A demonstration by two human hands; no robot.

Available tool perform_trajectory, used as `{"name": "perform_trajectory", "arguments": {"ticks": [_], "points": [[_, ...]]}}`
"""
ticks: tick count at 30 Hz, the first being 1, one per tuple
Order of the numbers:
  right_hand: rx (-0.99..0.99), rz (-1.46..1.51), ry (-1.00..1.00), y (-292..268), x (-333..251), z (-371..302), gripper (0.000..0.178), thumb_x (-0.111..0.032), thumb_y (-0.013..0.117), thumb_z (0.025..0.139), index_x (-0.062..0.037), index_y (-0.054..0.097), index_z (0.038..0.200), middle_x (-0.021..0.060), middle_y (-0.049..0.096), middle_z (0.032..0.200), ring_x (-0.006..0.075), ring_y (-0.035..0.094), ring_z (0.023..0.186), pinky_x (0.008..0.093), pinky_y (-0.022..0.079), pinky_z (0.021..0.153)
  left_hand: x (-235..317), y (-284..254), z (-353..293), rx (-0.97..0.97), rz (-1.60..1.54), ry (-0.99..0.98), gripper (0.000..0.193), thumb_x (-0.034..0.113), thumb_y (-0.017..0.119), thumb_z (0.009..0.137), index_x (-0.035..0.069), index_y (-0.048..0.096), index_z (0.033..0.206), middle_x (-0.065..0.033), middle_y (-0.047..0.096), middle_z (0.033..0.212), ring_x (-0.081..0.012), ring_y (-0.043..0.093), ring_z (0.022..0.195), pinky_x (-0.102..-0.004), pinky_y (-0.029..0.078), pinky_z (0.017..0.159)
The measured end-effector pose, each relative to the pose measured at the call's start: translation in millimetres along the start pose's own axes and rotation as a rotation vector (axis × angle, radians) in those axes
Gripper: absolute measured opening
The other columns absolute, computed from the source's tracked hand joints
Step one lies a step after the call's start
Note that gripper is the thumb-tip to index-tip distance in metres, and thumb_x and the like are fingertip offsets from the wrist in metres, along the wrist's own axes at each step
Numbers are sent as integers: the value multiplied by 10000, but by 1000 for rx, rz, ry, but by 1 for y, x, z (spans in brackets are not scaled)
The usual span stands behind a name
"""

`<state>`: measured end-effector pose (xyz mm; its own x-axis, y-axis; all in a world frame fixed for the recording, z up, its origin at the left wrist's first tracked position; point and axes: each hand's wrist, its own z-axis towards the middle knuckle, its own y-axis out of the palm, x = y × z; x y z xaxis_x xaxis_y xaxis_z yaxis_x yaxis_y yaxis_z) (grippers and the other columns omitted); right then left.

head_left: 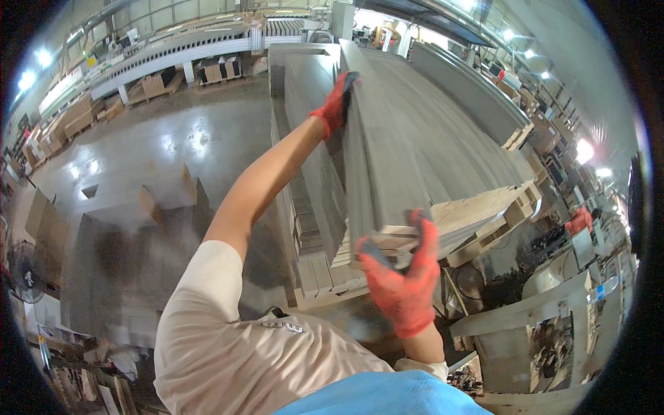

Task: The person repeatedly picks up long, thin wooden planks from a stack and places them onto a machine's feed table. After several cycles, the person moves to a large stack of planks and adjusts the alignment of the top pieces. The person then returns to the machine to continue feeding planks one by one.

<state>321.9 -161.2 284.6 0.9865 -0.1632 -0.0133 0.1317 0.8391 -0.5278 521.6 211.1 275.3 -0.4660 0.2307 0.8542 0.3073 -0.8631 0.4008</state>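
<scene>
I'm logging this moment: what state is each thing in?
Left hand: gloved, gripping the long grey workpiece toward its far end
Right hand: gloved, thumb and fingers astride its near end
Long grey workpiece: held in both hands, blurred
Board stack: piled in layers
Ceiling lights: lit

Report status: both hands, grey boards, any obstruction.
Left hand gripping grey boards toward far end, right hand around near end. Boards blurred; contact with larger stack unclear. Nothing visible blocking the hands.
</scene>
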Motion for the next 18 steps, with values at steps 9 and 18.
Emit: {"name": "perform_trajectory", "arguments": {"ticks": [9,18], "points": [[-75,-313,172,6,-14,-55,628,-115,810,749,-296,551,1292,320,203,1611,554,397,1396,603,436,1068,19,19,-26,-38,218,32,589,508,529,977,90,495,1391,-140,502,1365,-268,481,1199,-383,392,1039],[384,-314,413,63,-61,-82,1022,-540,683,949,-79,88,1639,260,202,1648,439,311,1475,589,350,1156,10,-95,-181,6,-76,283,620,476,537,1055,77,468,1525,-86,648,1294,-206,606,1195,-386,457,1070]]}}
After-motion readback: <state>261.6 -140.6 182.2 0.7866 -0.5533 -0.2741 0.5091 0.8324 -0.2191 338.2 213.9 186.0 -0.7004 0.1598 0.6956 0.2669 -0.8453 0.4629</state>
